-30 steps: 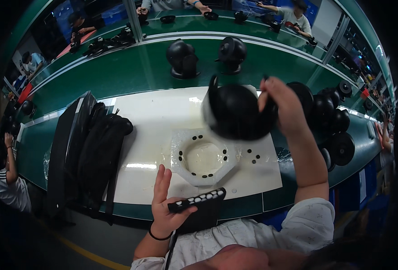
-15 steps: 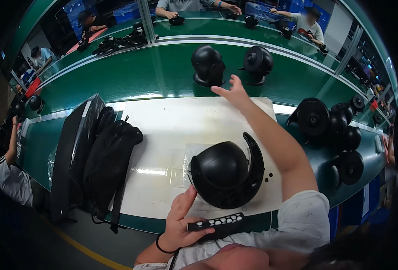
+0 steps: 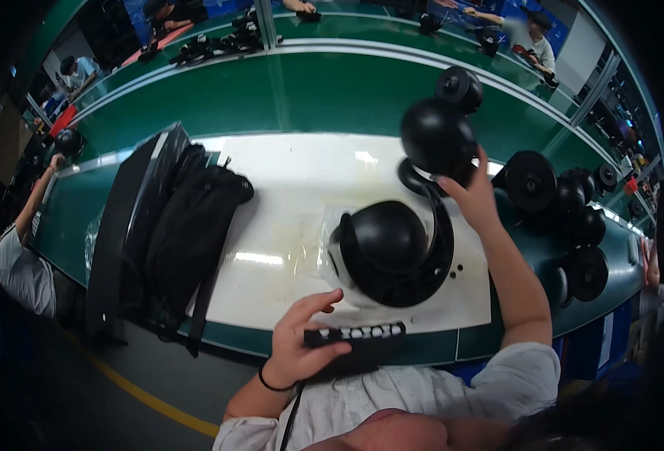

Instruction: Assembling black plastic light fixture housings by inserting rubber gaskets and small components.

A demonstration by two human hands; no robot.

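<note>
Black ball (image 3: 438,134) at far R, btwn thumb + fingers of R hand (image 3: 476,199), gripped on its near R side. L hand (image 3: 294,352), near side, pinches dark strip (image 3: 358,332) w/ white dots. 2nd ball (image 3: 388,237) btwn hands, over white mat (image 3: 294,177).

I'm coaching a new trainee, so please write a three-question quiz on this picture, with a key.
1. True or false: the left hand holds a black strip with a row of white spots.

2. What does the right hand hold?
A) a screwdriver
B) a rounded black device
C) a white cup

3. How many small black discs show on the white board, right of the device resting there?

Key: 1 true; 2 B; 3 two.
</note>
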